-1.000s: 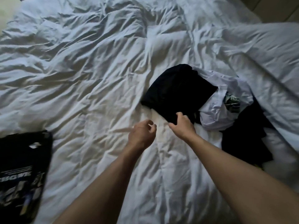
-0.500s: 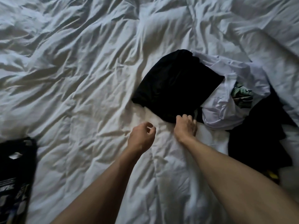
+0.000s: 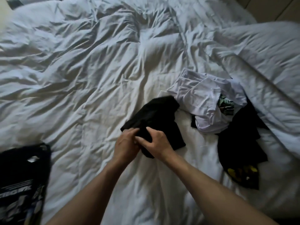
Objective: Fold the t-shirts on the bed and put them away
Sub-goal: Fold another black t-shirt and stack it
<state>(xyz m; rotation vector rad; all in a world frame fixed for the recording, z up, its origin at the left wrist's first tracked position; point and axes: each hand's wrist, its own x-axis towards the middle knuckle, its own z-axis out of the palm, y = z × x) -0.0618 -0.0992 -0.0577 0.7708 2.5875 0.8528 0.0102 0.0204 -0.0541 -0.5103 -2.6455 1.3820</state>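
Gripping bunched black t-shirt [image 3: 155,114] with both: left hand [image 3: 125,146] pinching near edge, right hand [image 3: 158,142] curled over fabric just beside it, hands touching. Shirt spreading away beyond fingers, on rumpled white bed [image 3: 81,78]. Crumpled white t-shirt [image 3: 204,101] near right, partly over dark garment [image 3: 241,143]. Printed black shirt [image 3: 21,181] well apart, lower left.

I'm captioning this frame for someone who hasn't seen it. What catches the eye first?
Both hands, left hand and right hand, grip a bunched black t-shirt at the centre of the rumpled white bedding. To its right lies a crumpled white t-shirt over another dark t-shirt. A black printed t-shirt lies flat at the lower left.
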